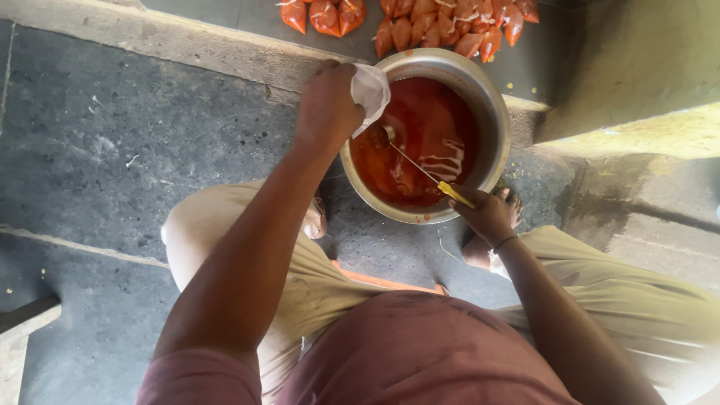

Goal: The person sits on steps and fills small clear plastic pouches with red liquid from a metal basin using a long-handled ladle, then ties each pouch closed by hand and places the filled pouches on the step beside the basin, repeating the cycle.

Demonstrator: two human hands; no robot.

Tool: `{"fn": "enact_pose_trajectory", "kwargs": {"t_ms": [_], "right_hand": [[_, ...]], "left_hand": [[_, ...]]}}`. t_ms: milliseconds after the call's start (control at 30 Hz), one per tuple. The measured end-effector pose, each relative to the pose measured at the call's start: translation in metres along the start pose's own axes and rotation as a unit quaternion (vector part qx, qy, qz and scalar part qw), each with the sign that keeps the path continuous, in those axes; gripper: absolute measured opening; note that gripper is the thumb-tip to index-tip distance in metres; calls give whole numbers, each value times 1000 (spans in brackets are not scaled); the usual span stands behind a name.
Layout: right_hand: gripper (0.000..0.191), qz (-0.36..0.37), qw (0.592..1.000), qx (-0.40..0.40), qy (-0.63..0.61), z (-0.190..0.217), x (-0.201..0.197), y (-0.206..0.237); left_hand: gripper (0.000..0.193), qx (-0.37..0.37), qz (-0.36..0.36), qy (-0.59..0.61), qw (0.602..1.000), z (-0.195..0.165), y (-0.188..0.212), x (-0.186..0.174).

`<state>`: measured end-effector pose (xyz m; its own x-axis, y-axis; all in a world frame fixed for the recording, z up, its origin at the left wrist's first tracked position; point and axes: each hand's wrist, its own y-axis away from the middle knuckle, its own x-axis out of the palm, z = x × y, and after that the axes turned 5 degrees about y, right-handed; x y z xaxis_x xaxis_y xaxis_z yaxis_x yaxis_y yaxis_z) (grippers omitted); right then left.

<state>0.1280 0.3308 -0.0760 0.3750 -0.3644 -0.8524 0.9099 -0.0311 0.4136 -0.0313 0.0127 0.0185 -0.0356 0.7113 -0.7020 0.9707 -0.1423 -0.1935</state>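
A round metal pot (pixel 498 120) of red sauce (pixel 427 127) stands on the dark floor between my knees. My left hand (pixel 326 105) grips a small clear plastic bag (pixel 371 90) over the pot's left rim. My right hand (pixel 487 216) holds the yellow handle of a thin ladle (pixel 424 171) at the pot's near rim. The ladle's small bowl reaches up to the mouth of the bag.
A heap of tied bags filled with red sauce (pixel 420 22) lies on the floor beyond the pot. A concrete ledge (pixel 187 41) runs across the top left, a yellowish step (pixel 645 127) rises at right. My bare foot (pixel 511 206) is beside the pot.
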Motion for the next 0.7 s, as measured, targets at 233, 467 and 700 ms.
{"fn": "enact_pose_trajectory", "kwargs": {"t_ms": [233, 467, 700], "right_hand": [[46, -49, 995, -53, -74, -4, 3, 3], [44, -62, 988, -31, -141, -4, 3, 5], [44, -53, 991, -25, -116, -3, -3, 6]], "left_hand": [[36, 1, -13, 4, 1000, 1, 1, -1], [32, -6, -22, 0, 1000, 4, 0, 1], [30, -16, -14, -16, 1000, 6, -1, 0]]}}
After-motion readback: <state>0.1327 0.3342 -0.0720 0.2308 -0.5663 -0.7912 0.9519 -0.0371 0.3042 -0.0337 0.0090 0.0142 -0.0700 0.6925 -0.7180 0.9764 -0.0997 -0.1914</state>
